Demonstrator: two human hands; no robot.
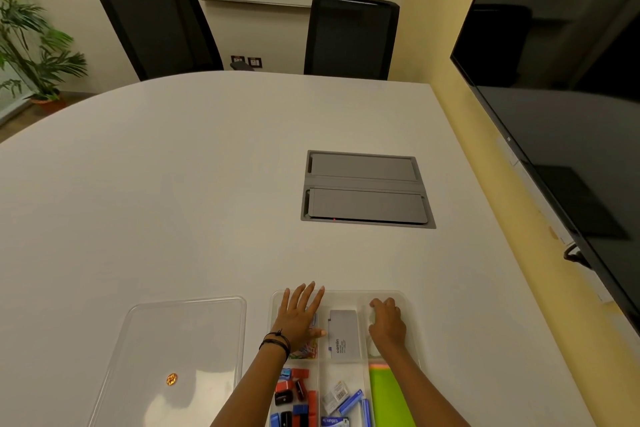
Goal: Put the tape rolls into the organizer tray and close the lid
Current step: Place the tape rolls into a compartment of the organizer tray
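Note:
The clear organizer tray sits at the table's near edge, uncovered. Its clear lid lies flat on the table to the left, with an orange sticker on it. My left hand rests flat on the tray's far-left compartment, fingers spread, holding nothing. My right hand is down in the far-right compartment, fingers curled over a pale tape roll, most of it hidden by the hand. A second pale shape lies under my right wrist, too hidden to name.
Other compartments hold a grey box, coloured paper clips, small red, blue and black items, staple boxes and green notes. A grey cable hatch sits mid-table. Two black chairs stand beyond; a screen hangs at right.

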